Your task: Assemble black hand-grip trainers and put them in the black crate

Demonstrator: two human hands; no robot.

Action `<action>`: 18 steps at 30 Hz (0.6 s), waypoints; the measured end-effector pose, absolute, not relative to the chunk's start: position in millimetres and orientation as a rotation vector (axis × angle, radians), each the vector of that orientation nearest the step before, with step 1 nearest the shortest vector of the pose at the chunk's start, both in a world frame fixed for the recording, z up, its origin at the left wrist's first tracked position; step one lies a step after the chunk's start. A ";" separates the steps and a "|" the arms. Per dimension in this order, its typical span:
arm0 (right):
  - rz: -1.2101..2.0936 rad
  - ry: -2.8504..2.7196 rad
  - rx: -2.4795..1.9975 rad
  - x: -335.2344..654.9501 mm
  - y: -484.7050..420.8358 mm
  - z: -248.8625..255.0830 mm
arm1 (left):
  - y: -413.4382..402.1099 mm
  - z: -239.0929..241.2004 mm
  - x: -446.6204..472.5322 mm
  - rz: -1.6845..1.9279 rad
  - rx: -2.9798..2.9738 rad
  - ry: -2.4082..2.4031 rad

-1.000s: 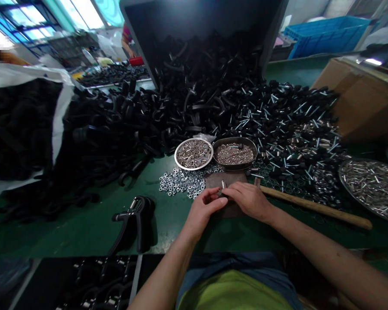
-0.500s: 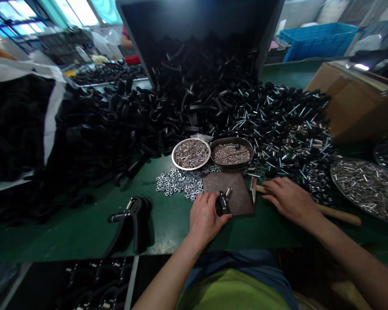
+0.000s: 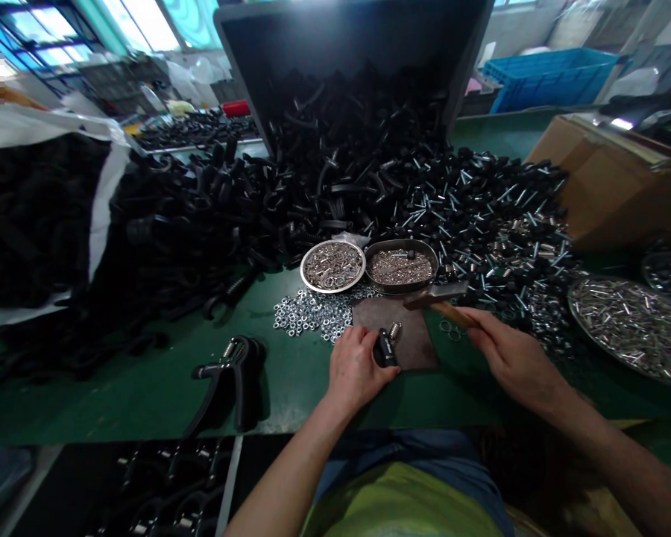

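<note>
Part: black piece [image 3: 388, 350], on the L. half of the metal plate [image 3: 420, 337], spring [image 3: 394, 331] jutting out beside it. My L. hand [image 3: 358, 367] has fingers and thumb clamped on the piece from the L. side, prob. to stop it shifting and leave its R. side exposed; exact fingertip contact partly hidden. Plate prob. there as a hard base, sparing the table [image 3: 425, 403]. My R. hand [image 3: 508, 349] is wrapped round the hammer [image 3: 436, 295], fingers closed on the wooden handle close to the head, prob. for control; head is nr. the plate's far R. corner, apart from my L. fingers. Nuts [image 3: 310, 315], round dish [image 3: 303, 267] and oval tin [image 3: 401, 289] sit just beyond, presumably for short reach.
</note>
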State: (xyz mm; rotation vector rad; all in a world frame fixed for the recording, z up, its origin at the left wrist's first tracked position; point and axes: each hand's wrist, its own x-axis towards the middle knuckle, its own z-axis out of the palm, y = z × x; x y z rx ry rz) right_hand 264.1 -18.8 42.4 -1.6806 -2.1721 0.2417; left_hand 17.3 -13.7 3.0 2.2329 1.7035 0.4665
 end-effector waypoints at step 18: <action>0.181 -2.357 -1.519 228.3 -29.9 47.2 | -13.8 0.6 17.4 0.486 2.218 1.710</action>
